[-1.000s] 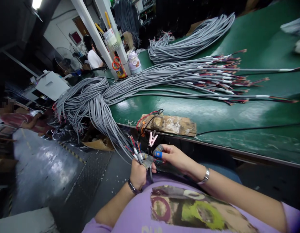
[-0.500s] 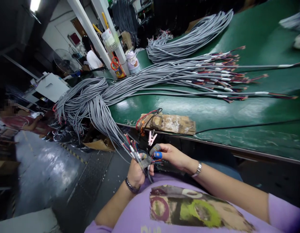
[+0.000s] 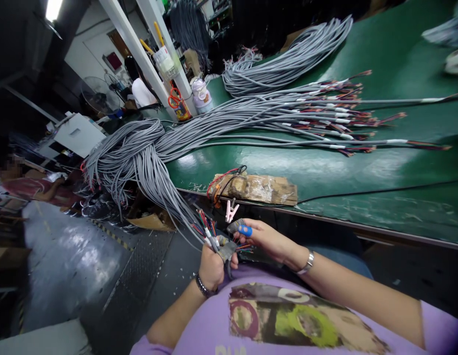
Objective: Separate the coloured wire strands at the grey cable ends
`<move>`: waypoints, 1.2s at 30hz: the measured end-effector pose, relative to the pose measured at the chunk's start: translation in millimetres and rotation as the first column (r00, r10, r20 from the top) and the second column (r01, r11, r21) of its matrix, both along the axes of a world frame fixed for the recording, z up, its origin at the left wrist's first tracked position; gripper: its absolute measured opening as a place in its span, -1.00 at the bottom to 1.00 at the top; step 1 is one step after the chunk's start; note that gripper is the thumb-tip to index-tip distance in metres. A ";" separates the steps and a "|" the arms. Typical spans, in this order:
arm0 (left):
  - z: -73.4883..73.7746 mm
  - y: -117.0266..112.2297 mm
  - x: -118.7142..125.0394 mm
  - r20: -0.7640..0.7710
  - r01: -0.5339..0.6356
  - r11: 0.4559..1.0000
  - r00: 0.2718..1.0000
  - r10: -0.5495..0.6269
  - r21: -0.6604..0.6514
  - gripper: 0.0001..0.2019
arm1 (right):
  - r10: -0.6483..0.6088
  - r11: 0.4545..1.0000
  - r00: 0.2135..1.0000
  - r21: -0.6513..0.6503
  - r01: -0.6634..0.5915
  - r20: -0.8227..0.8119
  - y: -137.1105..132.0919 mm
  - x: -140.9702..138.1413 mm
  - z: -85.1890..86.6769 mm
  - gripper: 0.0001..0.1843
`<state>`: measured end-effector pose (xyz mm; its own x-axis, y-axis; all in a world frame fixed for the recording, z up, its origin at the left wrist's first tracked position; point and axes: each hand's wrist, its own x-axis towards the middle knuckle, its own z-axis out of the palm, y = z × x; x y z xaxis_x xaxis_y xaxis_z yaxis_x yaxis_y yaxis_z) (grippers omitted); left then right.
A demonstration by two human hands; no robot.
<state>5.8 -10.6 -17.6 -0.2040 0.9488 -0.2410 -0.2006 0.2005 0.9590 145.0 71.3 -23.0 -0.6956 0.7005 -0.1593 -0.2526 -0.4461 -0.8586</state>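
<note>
Where the view begins at far left, a co-worker (image 3: 40,191) in a reddish top is near a white cabinet (image 3: 79,133). Next comes a thick bundle of gray multicore cables (image 3: 149,165), draped over the near edge of the green tabletop (image 3: 347,172) and running down toward the person. Behind it, orange-handled scissors (image 3: 174,97) and a lidded bottle (image 3: 202,94) sit by a white post (image 3: 158,29).

The left hand (image 3: 212,266), below the tabletop's edge, has its grip closed around several cable ends (image 3: 211,240), whose white sleeves and colored cores point up and away from the person. More colored wires (image 3: 246,249) stick out rightward between the hands. A pink clothespin (image 3: 231,212) is just in front of a wooden block (image 3: 268,190) at the tabletop's edge.

The right hand (image 3: 269,240), a blue band (image 3: 245,230) around one finger, has its fingers curled, tips close together beside those wires; whether its grip has one, I cannot tell. Beyond, a gray cable coil (image 3: 288,64) lies behind fanned-out stripped cable tips (image 3: 340,118), with a plastic bag (image 3: 443,33) at far right.
</note>
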 end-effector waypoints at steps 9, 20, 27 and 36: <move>-1.1 -1.2 2.1 -0.044 -0.007 1.000 0.999 0.006 -0.021 -0.72 | 0.121 0.990 0.993 0.071 -0.120 -0.006 -7.1 -9.8 11.0 -0.64; 4.5 1.6 2.8 -0.023 -0.070 0.997 0.997 0.069 -0.026 -0.67 | -0.055 0.998 0.998 0.027 0.054 0.032 -3.6 -6.0 1.3 -0.63; 13.2 4.2 -5.8 0.109 -0.030 0.998 0.993 0.036 -0.051 -0.69 | -0.104 0.959 0.994 -0.269 0.092 -0.031 20.0 -0.8 -8.7 -0.57; 18.9 20.1 -6.5 0.244 0.037 0.997 0.970 -0.019 -0.072 -0.67 | -0.147 0.988 0.988 0.045 0.150 -0.055 27.9 -22.6 -0.4 -0.46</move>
